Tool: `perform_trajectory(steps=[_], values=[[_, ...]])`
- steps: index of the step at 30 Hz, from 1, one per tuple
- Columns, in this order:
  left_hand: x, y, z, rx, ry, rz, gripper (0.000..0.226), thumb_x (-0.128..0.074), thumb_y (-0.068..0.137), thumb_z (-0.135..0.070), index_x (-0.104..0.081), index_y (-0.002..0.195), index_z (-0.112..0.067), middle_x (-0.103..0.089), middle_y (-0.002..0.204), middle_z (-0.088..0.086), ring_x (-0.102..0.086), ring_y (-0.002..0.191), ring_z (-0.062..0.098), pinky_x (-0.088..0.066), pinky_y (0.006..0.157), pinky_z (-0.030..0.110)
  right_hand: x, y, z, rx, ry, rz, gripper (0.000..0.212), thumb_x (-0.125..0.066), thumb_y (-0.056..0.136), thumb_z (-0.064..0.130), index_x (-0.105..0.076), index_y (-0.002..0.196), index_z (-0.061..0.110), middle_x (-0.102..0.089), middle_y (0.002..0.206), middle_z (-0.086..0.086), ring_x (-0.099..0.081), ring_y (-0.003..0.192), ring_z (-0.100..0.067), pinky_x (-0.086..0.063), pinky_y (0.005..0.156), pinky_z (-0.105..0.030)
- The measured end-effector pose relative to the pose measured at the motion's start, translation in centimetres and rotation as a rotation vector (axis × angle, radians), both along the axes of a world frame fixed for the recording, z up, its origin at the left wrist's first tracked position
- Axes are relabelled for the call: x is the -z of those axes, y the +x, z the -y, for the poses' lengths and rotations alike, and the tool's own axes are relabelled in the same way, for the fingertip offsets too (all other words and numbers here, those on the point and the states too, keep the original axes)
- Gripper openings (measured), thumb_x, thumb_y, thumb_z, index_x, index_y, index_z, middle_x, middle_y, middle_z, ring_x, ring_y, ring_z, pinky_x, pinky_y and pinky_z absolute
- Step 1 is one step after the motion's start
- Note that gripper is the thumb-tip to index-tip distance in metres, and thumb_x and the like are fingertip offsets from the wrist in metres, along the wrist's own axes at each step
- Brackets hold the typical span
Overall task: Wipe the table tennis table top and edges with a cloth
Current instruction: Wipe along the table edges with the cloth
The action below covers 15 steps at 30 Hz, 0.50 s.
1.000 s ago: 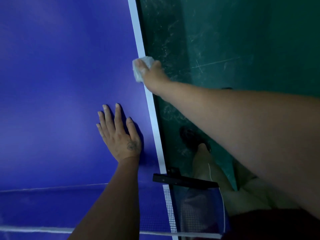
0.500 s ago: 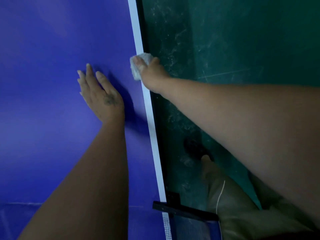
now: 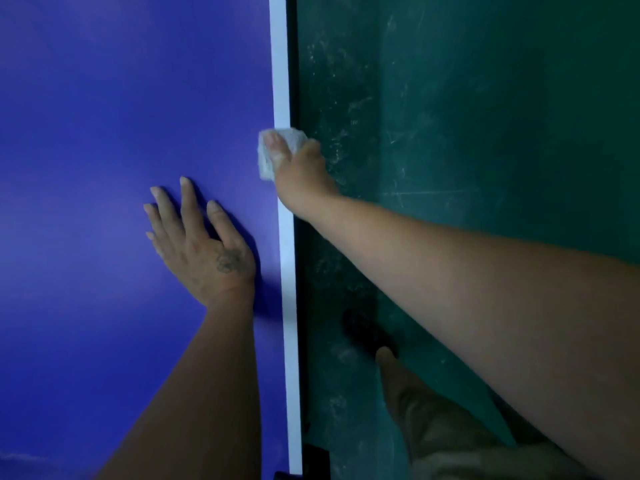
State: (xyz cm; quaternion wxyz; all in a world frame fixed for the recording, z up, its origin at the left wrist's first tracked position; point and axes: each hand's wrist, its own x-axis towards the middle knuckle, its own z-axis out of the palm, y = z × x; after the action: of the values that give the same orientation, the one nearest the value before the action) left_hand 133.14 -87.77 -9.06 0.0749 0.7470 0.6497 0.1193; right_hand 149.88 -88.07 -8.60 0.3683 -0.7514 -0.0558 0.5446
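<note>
The right hand [image 3: 301,174] clamps the cloth [image 3: 292,138] over the white edge stripe [image 3: 280,64] of the table top [image 3: 104,133], thumb pressed flat on top and the other fingers hidden below the rim (presumably curled under it), likely so one pass cleans both face and edge. At about seven o'clock from the cloth, the left hand [image 3: 204,244] lies flat on the blue surface, fingers straight and slightly spread, apparently bracing the reach.
</note>
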Motion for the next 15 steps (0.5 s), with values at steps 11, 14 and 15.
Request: perform_trajectory(steps=[11, 14, 15], values=[[-0.1, 0.4, -0.1, -0.001, 0.021, 0.0, 0.052, -0.045, 0.116, -0.04, -0.047, 0.165, -0.024, -0.03, 0.178, 0.006, -0.022, 0.167, 0.027, -0.015, 0.136, 0.049, -0.4, -2.8, 4.0, -0.04, 0.038, -0.046, 0.072, -0.048, 0.11, 0.054, -0.028, 0.161, 0.009, -0.043, 0.159, -0.015, -0.053, 0.138, -0.035, -0.043, 0.109, -0.039], [0.2, 0.4, -0.2, -0.002, 0.019, -0.005, 0.051, -0.045, 0.116, -0.04, -0.047, 0.165, -0.025, -0.03, 0.178, 0.005, -0.022, 0.167, 0.027, -0.016, 0.135, 0.05, -0.1, 0.7, 0.2, -0.008, 0.078, 0.01, 0.062, -0.048, 0.111, 0.05, -0.042, 0.153, 0.005, -0.054, 0.149, -0.018, -0.059, 0.13, -0.034, -0.048, 0.108, -0.04], [0.2, 0.3, -0.2, -0.001, 0.02, -0.009, 0.051, -0.045, 0.116, -0.04, -0.047, 0.165, -0.026, -0.029, 0.178, 0.005, -0.022, 0.167, 0.026, -0.016, 0.135, 0.05, 0.2, 2.3, -1.5, 0.013, 0.098, 0.02, 0.06, -0.048, 0.112, 0.05, -0.045, 0.152, 0.005, -0.056, 0.147, -0.018, -0.06, 0.129, -0.033, -0.049, 0.107, -0.039]])
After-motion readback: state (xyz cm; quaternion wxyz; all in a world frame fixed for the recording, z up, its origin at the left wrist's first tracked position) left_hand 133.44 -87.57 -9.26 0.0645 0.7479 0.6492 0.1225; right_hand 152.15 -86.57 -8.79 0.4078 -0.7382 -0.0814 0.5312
